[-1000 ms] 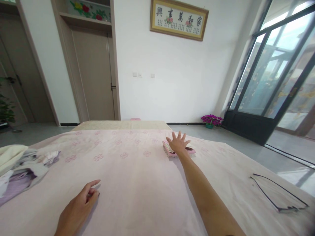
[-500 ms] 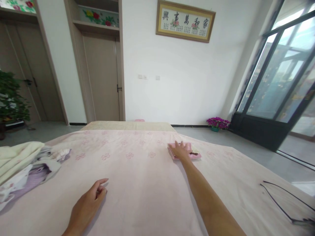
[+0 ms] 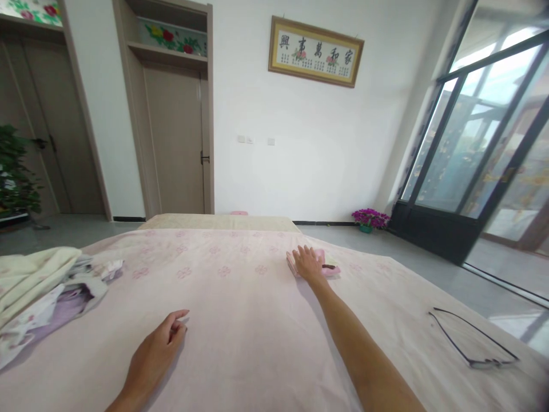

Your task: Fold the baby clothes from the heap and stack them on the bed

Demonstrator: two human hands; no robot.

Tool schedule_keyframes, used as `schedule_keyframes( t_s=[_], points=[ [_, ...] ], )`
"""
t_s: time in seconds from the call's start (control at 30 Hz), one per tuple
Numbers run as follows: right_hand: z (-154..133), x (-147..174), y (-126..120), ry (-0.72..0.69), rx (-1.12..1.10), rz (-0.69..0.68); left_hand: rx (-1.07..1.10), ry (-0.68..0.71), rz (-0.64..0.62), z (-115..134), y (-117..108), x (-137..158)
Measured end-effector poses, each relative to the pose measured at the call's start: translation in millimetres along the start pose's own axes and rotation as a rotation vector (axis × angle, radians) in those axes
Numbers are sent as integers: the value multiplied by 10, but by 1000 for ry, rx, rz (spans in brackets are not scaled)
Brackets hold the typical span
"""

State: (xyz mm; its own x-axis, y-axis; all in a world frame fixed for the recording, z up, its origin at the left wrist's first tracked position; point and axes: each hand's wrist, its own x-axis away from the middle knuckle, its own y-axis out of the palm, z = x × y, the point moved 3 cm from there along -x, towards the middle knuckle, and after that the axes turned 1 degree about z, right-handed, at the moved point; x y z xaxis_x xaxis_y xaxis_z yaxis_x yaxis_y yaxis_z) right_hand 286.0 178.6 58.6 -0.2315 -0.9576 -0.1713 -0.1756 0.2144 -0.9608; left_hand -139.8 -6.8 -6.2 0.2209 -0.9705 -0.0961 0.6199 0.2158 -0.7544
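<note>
My right hand (image 3: 307,263) reaches far out, palm down with its fingers spread, on top of a small folded pink cloth (image 3: 332,272). Part of the cloth is hidden under the hand; a pale patch and a dark brown strip show on its right side. Nearer to me, on the pink flowered bedsheet (image 3: 240,337), rests my left hand (image 3: 154,352). Its fingers are loosely curled with the index finger stretched out, and nothing shows in it.
A heap of rumpled clothes (image 3: 47,297), cream, grey and purple, lies at the left. Eyeglasses (image 3: 480,343) rest on the sheet at the right. Past the far edge of the bed stand a pot of purple flowers (image 3: 369,219) and a pink stool-like object (image 3: 239,213).
The view has turned slightly right, bringing the eyeglasses fully into sight. My right hand remains on the folded cloth, its fingers now nearer the cloth's left edge. My left hand has barely moved.
</note>
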Motion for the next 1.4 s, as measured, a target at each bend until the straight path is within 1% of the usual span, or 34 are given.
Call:
schedule_keyframes(
  t_s=[0.13,0.2,0.33,0.43,0.53,0.63,0.73,0.8,0.9,1.0,1.07,1.13,1.23,1.27,1.33,1.37,1.4],
  points=[
    [446,-147,-150,6,72,59,-9,33,4,9,72,10],
    [630,-220,-160,-14,106,58,-31,39,4,33,109,-2],
    [861,-270,-14,-71,166,-27,-67,40,11,89,132,-28],
    [927,-284,63,-94,201,-85,-68,43,19,113,116,-35],
    [816,-347,10,-107,232,-82,-65,43,31,115,103,-35],
    [469,-404,-28,-175,250,-43,-50,54,40,99,106,-37],
    [55,-373,102,-304,247,-53,-33,63,35,63,121,-45],
    [-116,-318,238,-353,240,-97,-29,71,32,39,130,-52],
    [-190,-248,338,-361,228,-142,-35,85,32,23,131,-61],
    [-252,-161,261,-366,217,-138,-53,87,13,37,120,-58],
    [-399,-7,187,-398,210,-114,-68,75,-8,53,110,-49],
    [-629,280,166,-460,199,-92,-78,65,-19,69,98,-34],
    [-987,945,275,-590,169,-123,-66,81,-11,88,76,-9],
    [-1085,1202,319,-655,94,-122,-58,92,-5,93,69,-2],
    [-1201,1697,416,-712,-6,-186,-43,113,0,101,56,10],
    [-1226,1916,447,-716,-39,-193,-40,123,1,106,49,15],
    [-1242,2114,456,-734,-79,-166,-38,133,0,112,42,21]
  ],
)
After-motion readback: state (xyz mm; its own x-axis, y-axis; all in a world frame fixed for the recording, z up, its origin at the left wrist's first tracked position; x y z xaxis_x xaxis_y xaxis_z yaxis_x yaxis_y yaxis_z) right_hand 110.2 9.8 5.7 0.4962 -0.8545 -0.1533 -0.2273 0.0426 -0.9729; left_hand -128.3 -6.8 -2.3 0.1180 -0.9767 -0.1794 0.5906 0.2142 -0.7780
